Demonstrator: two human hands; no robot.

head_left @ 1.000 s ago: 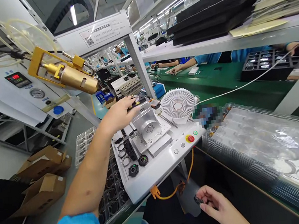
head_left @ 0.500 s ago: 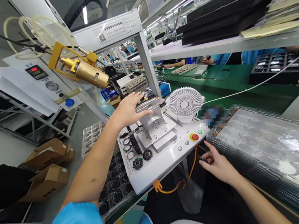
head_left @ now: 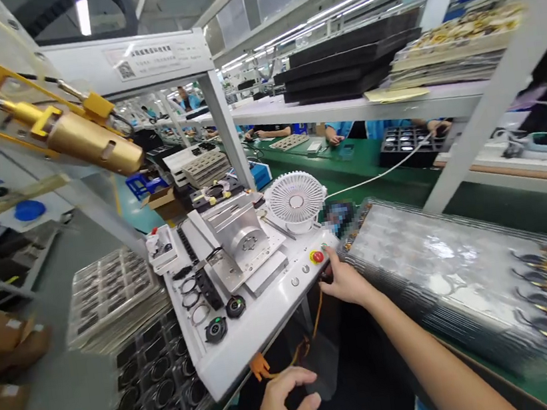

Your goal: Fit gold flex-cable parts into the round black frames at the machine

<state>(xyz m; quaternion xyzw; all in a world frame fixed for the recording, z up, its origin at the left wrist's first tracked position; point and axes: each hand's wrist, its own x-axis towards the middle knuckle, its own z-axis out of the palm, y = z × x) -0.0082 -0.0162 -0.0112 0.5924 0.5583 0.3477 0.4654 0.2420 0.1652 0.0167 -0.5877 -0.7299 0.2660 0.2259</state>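
My right hand (head_left: 351, 282) reaches to the front right corner of the white machine base (head_left: 267, 307), its index fingertip at the green button (head_left: 324, 248) beside the red emergency button (head_left: 317, 257). Its other fingers are curled around something small and dark, mostly hidden. Low in front of the machine, my left hand (head_left: 287, 405) is empty, with thumb and fingers apart. A metal fixture (head_left: 242, 236) stands on the base. Two round black watch-like parts (head_left: 216, 330) and several rings (head_left: 191, 296) lie to its left.
A brass-coloured cylinder (head_left: 94, 144) hangs at upper left. Behind the right hand stands a white fan (head_left: 296, 201). Stacked clear trays (head_left: 409, 241) are at right; a tray of dark round parts (head_left: 162, 394) is at left. Co-workers' hands (head_left: 437, 127) show across the green bench.
My left hand has left the metal fixture and come down towards my body. My right hand has risen to the green button. The view has shifted, showing more of the right side.
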